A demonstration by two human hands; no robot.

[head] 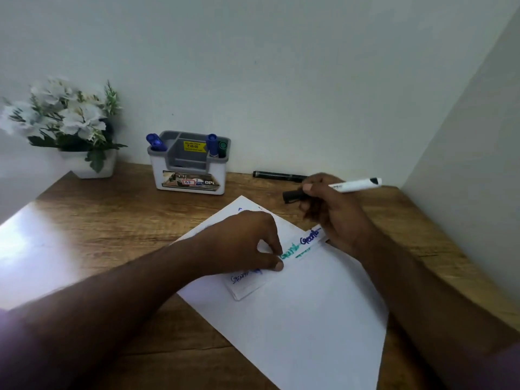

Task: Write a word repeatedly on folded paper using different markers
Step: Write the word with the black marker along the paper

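A narrow folded strip of white paper (305, 243) lies diagonally on a large white sheet (306, 313). Blue and green handwriting runs along the strip. My left hand (242, 243) presses down on the strip's middle, with thumb and fingertips pinching its edge. Just beyond the strip's far end, my right hand (329, 209) hovers and grips a white marker with a black cap (356, 184). The capped black end points left, the white barrel points right. A second marker, black (277, 175), lies on the desk by the wall.
A grey and white pen holder (189, 164) at the back holds two blue markers and a green one. White flowers in a white pot (70, 128) stand back left. Walls close the wooden desk (118, 220) behind and on the right.
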